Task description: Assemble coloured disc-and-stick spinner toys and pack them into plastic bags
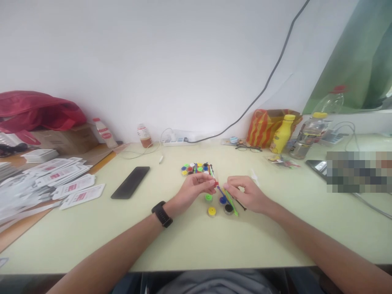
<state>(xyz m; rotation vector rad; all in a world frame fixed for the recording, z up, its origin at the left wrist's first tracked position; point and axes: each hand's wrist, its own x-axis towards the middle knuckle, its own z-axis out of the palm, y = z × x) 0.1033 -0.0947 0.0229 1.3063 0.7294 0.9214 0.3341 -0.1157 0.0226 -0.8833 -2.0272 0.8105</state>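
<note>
My left hand (199, 184), with a black watch on its wrist, is closed in a pinch on a small red piece (216, 183). Close by on the right, my right hand (246, 192) is closed with thumb and forefinger together; what is in the pinch is too small to make out. Beneath and between the hands are thin coloured sticks, among them a blue stick (221, 191) and a green stick (235, 210). Small round caps stand around them: a green cap (208, 197), a yellow cap (212, 211), a blue cap (223, 200) and a black cap (228, 209).
Behind my left hand sits a group of small coloured caps (184, 168) and sticks. A black phone (130, 182) lies to the left, beyond it a pile of white cards (72, 185). Bottles, glasses (248, 148) and a striped bag (259, 127) line the back.
</note>
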